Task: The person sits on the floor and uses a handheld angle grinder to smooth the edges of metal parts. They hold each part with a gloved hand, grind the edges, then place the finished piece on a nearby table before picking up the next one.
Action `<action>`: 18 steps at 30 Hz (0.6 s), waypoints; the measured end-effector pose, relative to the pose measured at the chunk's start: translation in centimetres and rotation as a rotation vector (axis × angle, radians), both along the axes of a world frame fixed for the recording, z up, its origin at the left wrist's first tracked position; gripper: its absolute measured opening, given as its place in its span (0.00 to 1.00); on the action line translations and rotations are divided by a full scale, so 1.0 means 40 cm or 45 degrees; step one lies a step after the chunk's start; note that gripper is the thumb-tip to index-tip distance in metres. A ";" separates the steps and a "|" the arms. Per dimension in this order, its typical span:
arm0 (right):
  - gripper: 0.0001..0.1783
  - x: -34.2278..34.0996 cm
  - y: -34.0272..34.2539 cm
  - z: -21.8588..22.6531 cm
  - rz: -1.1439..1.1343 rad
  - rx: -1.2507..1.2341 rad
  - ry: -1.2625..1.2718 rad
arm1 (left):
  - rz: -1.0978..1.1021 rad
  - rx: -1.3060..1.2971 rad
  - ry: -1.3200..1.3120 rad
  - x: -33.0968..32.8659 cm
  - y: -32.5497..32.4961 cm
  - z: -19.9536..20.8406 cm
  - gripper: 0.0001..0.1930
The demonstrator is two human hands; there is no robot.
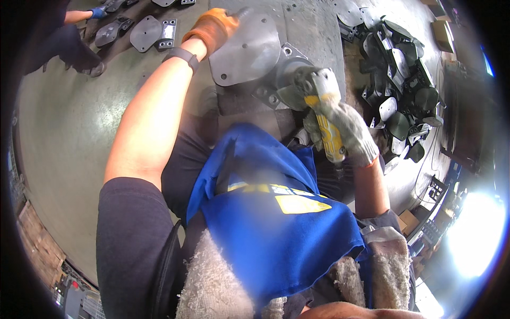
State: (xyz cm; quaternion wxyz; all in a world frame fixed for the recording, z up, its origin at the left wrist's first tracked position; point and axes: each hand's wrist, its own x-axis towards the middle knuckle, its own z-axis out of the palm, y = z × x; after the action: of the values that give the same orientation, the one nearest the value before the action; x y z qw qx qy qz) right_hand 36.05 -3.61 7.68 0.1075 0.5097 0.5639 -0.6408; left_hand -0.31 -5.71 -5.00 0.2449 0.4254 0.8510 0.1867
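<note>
My left hand [211, 29], in an orange glove, grips the far left edge of a flat grey metal plate [247, 50] with rounded corners and small holes. In my right hand [353, 133], wearing a pale knit glove, is a yellow and grey angle grinder [329, 130], its head pointing away from me. The grinder's head is just right of the plate, over a bracket [287, 50] with bolt holes. Blur hides the disc's edge, and I cannot tell whether it touches the metal.
A heap of similar metal parts [398, 80] lies to the right. More plates and brackets [146, 34] rest on the floor at the far left, near another person's blue-gloved hand [98, 12] and dark-clothed leg. A blue apron [276, 234] covers my lap.
</note>
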 end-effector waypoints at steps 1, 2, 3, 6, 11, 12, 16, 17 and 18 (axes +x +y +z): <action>0.27 0.032 -0.018 -0.009 -0.123 -0.092 0.060 | -0.041 0.004 0.010 -0.019 0.011 -0.028 0.30; 0.27 0.053 -0.037 -0.020 -0.187 -0.096 0.104 | -0.065 0.055 0.072 -0.012 0.012 -0.031 0.22; 0.27 0.072 -0.055 -0.030 -0.250 -0.100 0.147 | -0.087 0.103 0.134 -0.004 0.012 -0.035 0.15; 0.26 0.088 -0.091 -0.033 -0.369 -0.081 0.160 | -0.180 0.159 0.252 -0.043 0.022 -0.113 0.12; 0.23 0.099 -0.132 -0.087 -0.493 -0.192 0.296 | -0.320 0.006 0.278 -0.102 0.037 -0.139 0.26; 0.22 0.092 -0.139 -0.087 -0.487 -0.183 0.301 | -0.355 0.014 0.316 -0.112 0.032 -0.148 0.25; 0.22 0.079 -0.146 -0.100 -0.392 -0.255 0.373 | -0.431 -0.011 0.461 -0.131 0.031 -0.154 0.23; 0.23 0.073 -0.154 -0.102 -0.365 -0.238 0.420 | -0.470 -0.023 0.537 -0.114 0.029 -0.132 0.20; 0.24 0.065 -0.159 -0.100 -0.364 -0.247 0.418 | -0.509 -0.033 0.614 -0.099 0.028 -0.108 0.18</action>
State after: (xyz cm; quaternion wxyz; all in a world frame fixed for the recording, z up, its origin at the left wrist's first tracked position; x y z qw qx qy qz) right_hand 38.67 -9.97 3.66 -0.0291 0.4604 0.4319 -0.7750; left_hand -4.28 -4.58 -9.33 0.0735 0.6130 0.7865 0.0178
